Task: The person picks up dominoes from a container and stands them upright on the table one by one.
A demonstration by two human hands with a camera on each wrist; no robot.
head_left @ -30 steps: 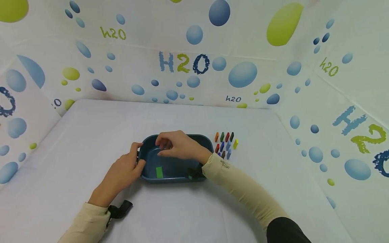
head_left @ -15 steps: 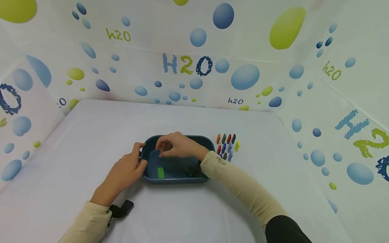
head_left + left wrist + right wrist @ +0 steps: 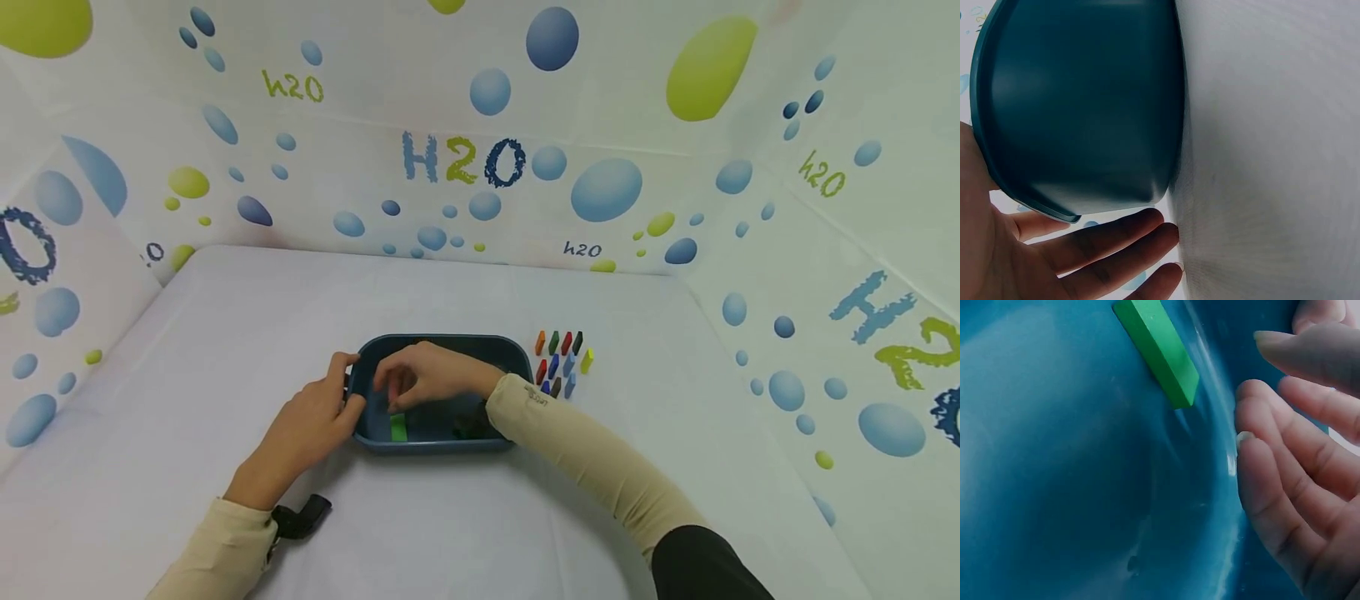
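Note:
My left hand [image 3: 311, 421] holds the left end of a dark blue plastic basin [image 3: 442, 447], its thumb and index finger at the rim. In the left wrist view the other fingers [image 3: 1125, 253] extend beside the basin's outer wall. My right hand [image 3: 431, 372] is inside the basin, fingers bent loosely, near the left end. A green rectangular block [image 3: 398, 427] lies on the basin floor just below its fingertips. The right wrist view shows this block [image 3: 1163, 353] apart from the thumb and fingers, and nothing is seen between them.
Right of the basin, several small coloured blocks stand upright in rows, among them an orange block [image 3: 540, 342] and a yellow block [image 3: 587, 360]. The table has a white cloth [image 3: 442, 533]. A patterned sheet [image 3: 360, 83] rises behind and at both sides.
My right hand has come lower and toward the near side in the basin, closer to the green block. The left hand stays at the rim.

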